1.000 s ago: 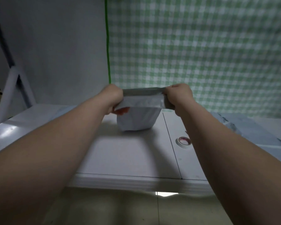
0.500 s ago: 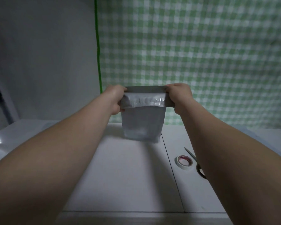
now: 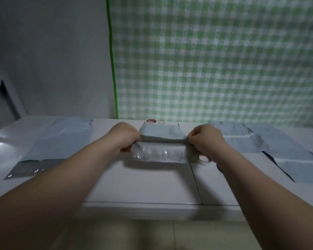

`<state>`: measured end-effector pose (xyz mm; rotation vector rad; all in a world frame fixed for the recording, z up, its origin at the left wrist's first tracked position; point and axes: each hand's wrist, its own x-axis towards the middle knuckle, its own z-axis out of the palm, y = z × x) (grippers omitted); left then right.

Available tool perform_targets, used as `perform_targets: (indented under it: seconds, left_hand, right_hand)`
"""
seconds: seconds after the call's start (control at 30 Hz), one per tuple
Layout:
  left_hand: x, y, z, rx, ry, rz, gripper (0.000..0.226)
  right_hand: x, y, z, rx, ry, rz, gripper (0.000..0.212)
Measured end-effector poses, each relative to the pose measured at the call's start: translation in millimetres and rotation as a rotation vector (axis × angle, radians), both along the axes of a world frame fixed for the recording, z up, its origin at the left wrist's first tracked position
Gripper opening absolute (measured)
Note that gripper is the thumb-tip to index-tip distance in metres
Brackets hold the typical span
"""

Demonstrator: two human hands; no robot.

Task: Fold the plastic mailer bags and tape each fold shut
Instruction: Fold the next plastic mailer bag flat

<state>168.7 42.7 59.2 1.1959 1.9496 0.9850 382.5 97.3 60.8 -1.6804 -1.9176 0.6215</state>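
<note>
A white worktop runs along a grey wall on the left and a green-and-white checked cloth behind and to the right. At its middle lies the mailer bag being worked, its far part resting on the surface with a crease running left to right. The glossy flap turns toward the near side. The left hand pinches the left end of that crease with curled fingers, and the right hand pinches the right end the same way.

More flat bags wait on the left and on the right. A tape roll sits just beside the right hand, partly hidden by it. Another roll stands at the far edge, just beyond the bag.

The fold looks formed but not yet fastened. To do it well, both ends should be pulled evenly so the crease stays straight and the side edges line up. The flap should then be laid down flat and smoothed from the middle outward. This thin plastic will likely spring open, so one hand should press the fold while the other fetches the near roll. Letting go with both hands would probably undo the fold.
</note>
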Motion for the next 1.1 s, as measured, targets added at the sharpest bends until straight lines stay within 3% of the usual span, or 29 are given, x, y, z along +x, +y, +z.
perform_targets:
  seconds: [0.17,0.3,0.37,0.53,0.6,0.67,0.73,0.83,0.93,1.1]
  left_hand:
    - [5,-24,-26,-0.024,0.405,-0.051,0.010]
    - [11,-40,-42,-0.062,0.517,-0.093,0.022]
    - [14,-48,-47,-0.109,0.496,-0.136,0.023]
    - [16,-65,-47,-0.301,0.236,-0.291,0.016]
    - [13,-69,-37,-0.415,0.231,-0.396,0.016]
    - [8,-66,-24,-0.505,0.343,-0.513,0.017]
    - [5,-54,-14,-0.435,0.551,-0.563,0.016]
    - [8,-20,-17,-0.046,0.824,-0.521,0.018]
    - [21,11,-34,0.217,0.870,-0.526,0.039]
    - [26,32,-63,0.077,0.928,-0.729,0.052]
  right_hand:
    - [6,-33,-33,0.066,-0.220,-0.016,0.021]
    - [10,-52,-49,0.074,-0.288,-0.047,0.023]
    - [13,-60,-54,0.046,-0.335,-0.025,0.023]
    - [20,-71,-53,-0.070,-0.508,0.065,0.023]
    - [21,-69,-47,-0.144,-0.604,0.124,0.022]
    - [21,-63,-36,-0.192,-0.662,0.206,0.023]
    - [19,-55,-26,-0.133,-0.585,0.255,0.023]
    - [3,-37,-24,0.079,-0.392,0.272,0.028]
    - [-23,-19,-41,0.183,-0.344,0.367,0.043]
    - [-45,0,-72,0.104,-0.376,0.475,0.057]
